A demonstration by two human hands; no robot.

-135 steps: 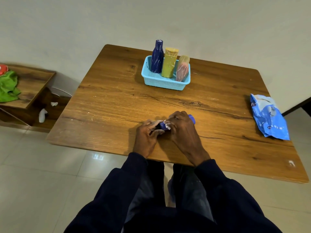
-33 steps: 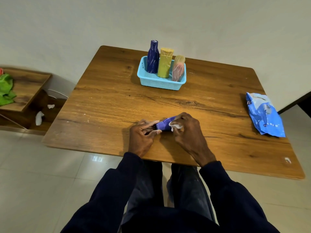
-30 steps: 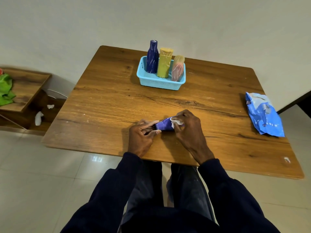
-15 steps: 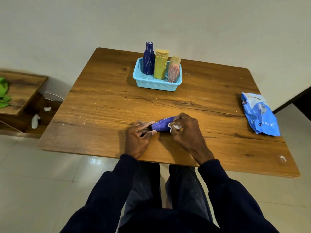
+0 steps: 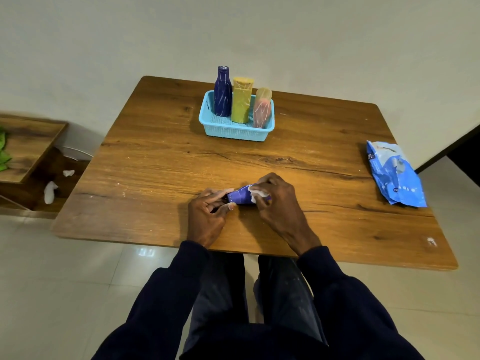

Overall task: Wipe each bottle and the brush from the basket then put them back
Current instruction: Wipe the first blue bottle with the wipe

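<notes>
Mid-wipe: our left hand [image 5: 207,216] pinches the purple item [image 5: 240,199], probably a bottle, by its end; right hand [image 5: 276,203] clamps the wipe [image 5: 257,194] on it. Next: stand it in the basket [image 5: 233,132].

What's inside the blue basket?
Three bottles stand in the blue basket: a dark blue bottle, a yellow bottle and a pink bottle. They cover the basket's back part, so anything lying there cannot be seen.

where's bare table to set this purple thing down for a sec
Bare table lies ahead up to the basket, left of the left hand, and between the right hand and the blue packet. Three bottles crowd the basket's back.
</notes>
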